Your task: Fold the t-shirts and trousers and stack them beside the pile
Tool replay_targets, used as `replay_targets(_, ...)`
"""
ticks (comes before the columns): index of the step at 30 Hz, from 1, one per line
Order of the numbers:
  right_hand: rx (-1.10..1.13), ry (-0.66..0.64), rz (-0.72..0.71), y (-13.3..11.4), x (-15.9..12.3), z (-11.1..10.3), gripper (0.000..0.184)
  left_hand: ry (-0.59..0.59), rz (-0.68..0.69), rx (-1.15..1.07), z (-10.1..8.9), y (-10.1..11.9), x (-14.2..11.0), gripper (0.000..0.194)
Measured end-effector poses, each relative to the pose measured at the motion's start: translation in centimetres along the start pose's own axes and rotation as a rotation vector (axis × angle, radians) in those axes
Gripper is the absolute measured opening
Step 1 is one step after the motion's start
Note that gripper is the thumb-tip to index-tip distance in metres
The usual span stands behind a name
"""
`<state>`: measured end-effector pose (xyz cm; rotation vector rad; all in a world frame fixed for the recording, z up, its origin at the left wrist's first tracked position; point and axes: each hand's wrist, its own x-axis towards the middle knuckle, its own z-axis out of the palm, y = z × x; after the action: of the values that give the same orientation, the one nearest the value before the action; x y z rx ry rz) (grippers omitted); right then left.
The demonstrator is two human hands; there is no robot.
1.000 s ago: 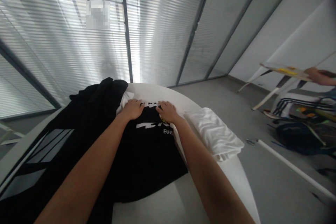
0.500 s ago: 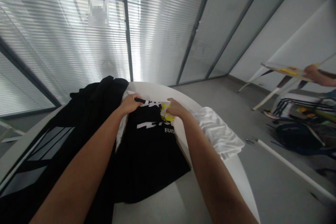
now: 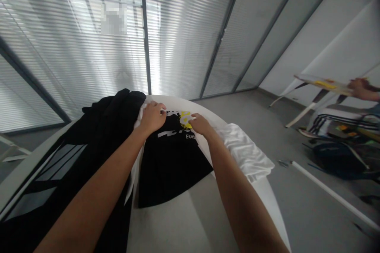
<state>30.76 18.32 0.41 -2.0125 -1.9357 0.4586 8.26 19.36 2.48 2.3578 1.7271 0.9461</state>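
Note:
A black T-shirt (image 3: 170, 170) with white and yellow print lies on the white round table, its lower edge toward me. My left hand (image 3: 152, 118) is closed on its far left side, thumb and fingers pinching the cloth. At the far right side of the print, my right hand (image 3: 202, 124) is also closed, with the cloth between thumb and fingers. The far edge of the shirt is partly hidden by my fingers. A strip of white cloth (image 3: 135, 178) shows along the shirt's left side, beneath my left forearm.
Heaped black clothing (image 3: 109, 114) with grey patches covers the table's left side. Crumpled white cloth (image 3: 246, 152) lies at its right edge. Beyond the white table (image 3: 166, 229), a white pole (image 3: 332, 193) and bags are on the floor. Another person's hands (image 3: 363, 89) are over a far table (image 3: 314, 79).
The shirt's near edge has moved away from me. My left hand has shifted slightly right along the far side, and my right hand stays on the right side of the print.

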Motion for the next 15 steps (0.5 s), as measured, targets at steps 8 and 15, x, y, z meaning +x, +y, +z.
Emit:
replay_targets(8, -0.159, -0.008, -0.123, -0.9, -6.7, 0.1, 0.04, -0.314, 0.233, 0.032, -4.1, 3.3, -7.0, 0.023)
replay_targets(15, -0.049, -0.018, -0.077, -0.7, -13.7, 0.2, 0.05, -0.547, 0.328, -0.023, -6.2, 4.0, -16.7, 0.043)
